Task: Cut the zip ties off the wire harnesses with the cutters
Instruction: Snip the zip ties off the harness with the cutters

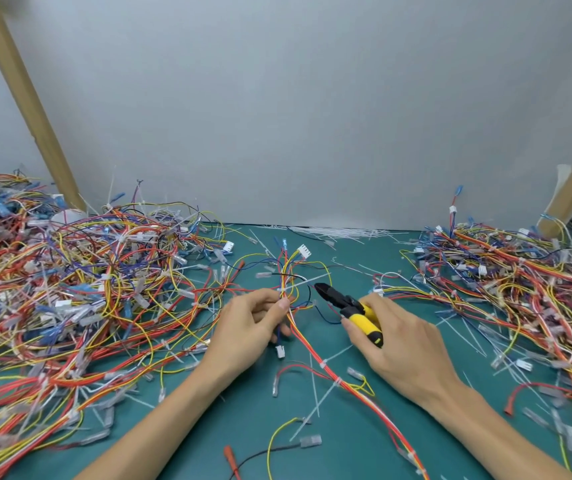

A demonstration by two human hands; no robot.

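A wire harness (315,355) of red, orange and yellow wires lies across the middle of the green mat. My left hand (250,323) pinches its bundle just below a white zip tie (298,285) whose tail sticks out to the right. My right hand (395,341) grips the yellow-handled cutters (350,306). Their black jaws point left, close to the zip tie's tail and a little apart from it. More white zip ties (329,370) sit further down the same harness.
A big tangle of harnesses (76,285) fills the left side. Another pile (526,289) covers the right. Cut zip ties (340,233) lie along the mat's far edge by the grey wall. Loose wires and connectors (308,441) are scattered near me.
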